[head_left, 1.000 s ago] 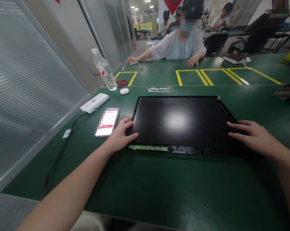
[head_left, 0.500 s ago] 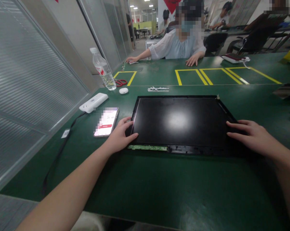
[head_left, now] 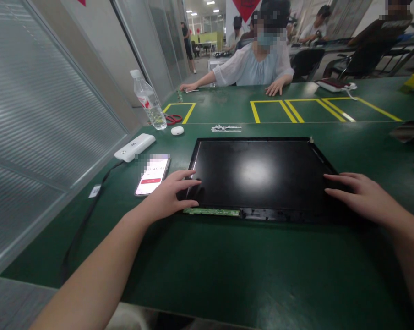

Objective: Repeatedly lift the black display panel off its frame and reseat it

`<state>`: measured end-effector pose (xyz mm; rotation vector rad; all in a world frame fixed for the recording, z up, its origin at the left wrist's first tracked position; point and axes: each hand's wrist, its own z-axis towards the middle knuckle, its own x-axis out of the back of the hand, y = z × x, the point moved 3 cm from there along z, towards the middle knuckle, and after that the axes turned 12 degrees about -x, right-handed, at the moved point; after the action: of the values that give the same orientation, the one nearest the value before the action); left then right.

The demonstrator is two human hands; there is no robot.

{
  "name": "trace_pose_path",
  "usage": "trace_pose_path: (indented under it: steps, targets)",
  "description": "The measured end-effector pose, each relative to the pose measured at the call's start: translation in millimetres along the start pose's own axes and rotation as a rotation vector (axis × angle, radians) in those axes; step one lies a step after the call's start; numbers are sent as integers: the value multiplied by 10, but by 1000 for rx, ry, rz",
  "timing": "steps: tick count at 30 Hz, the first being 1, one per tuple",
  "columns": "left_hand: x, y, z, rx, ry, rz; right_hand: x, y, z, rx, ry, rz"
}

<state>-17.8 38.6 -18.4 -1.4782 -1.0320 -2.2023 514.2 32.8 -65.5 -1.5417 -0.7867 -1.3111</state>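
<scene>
A black flat display panel (head_left: 255, 174) lies face up on the green table, a bright light reflected in its screen. Along its front edge, at the left, runs a narrow green circuit board (head_left: 212, 212). My left hand (head_left: 171, 195) is at the panel's left edge, fingers spread, their tips over the screen's border; whether they touch it I cannot tell. On the opposite side, my right hand (head_left: 360, 195) rests at the right edge with thumb and finger stretched apart over the frame. Its other fingers are hidden.
Left of the panel lie a lit phone (head_left: 154, 174) and a white device (head_left: 134, 147) with a black strap. Behind them stand a water bottle (head_left: 148, 103), red-handled scissors (head_left: 173, 119) and a white case (head_left: 177, 131). Thin white strips (head_left: 226, 128) lie behind the panel. A person (head_left: 258, 64) sits opposite.
My left hand has loosened at the left edge, its fingers lifting and spreading further over the screen. My right hand and the panel look much the same.
</scene>
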Motion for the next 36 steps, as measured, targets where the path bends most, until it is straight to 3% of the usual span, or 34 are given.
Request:
trace_pose_path:
  steps: [9, 36]
  targets:
    - [-21, 7, 13, -46, 16, -60, -13, -81, -32, 39, 32, -130]
    - [-10, 164, 34, -150, 0, -76, -71, -29, -9, 68, 78, -148]
